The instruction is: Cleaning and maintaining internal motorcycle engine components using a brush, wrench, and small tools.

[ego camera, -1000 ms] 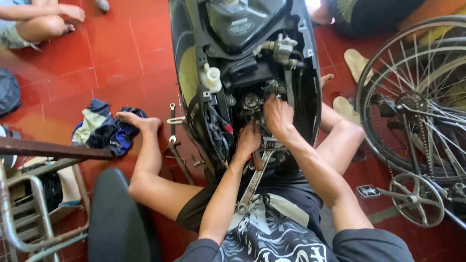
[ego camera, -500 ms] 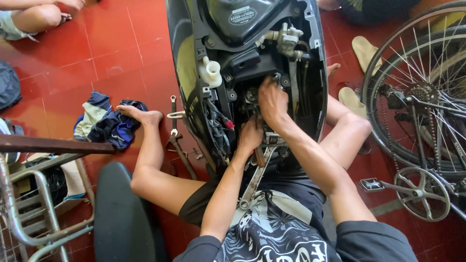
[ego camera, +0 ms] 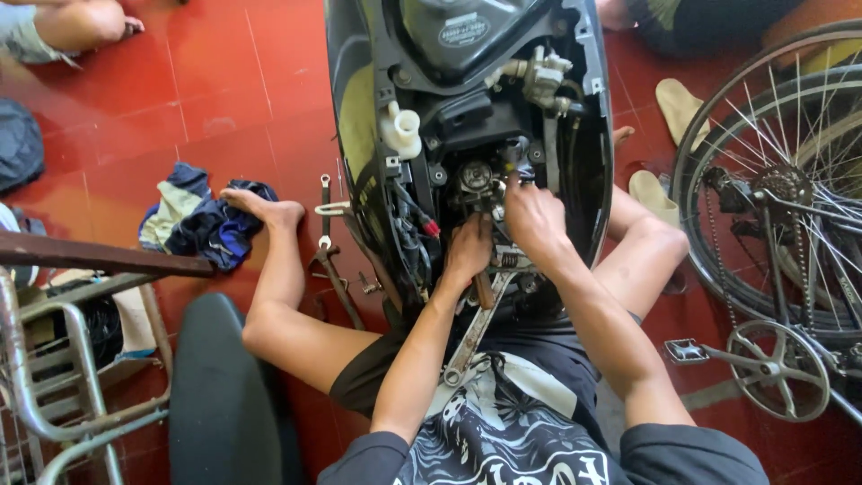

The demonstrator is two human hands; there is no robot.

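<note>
The left hand (ego camera: pixel 469 251) is closed on a tool handle (ego camera: pixel 485 289) – its tip is hidden. The right hand (ego camera: pixel 532 216) pinches a small part beside the carburetor (ego camera: pixel 476 178), inside the open scooter body (ego camera: pixel 575 171); fingertips are hard to see. Wrenches (ego camera: pixel 325 224) lie on the red floor (ego camera: pixel 206 99).
</note>
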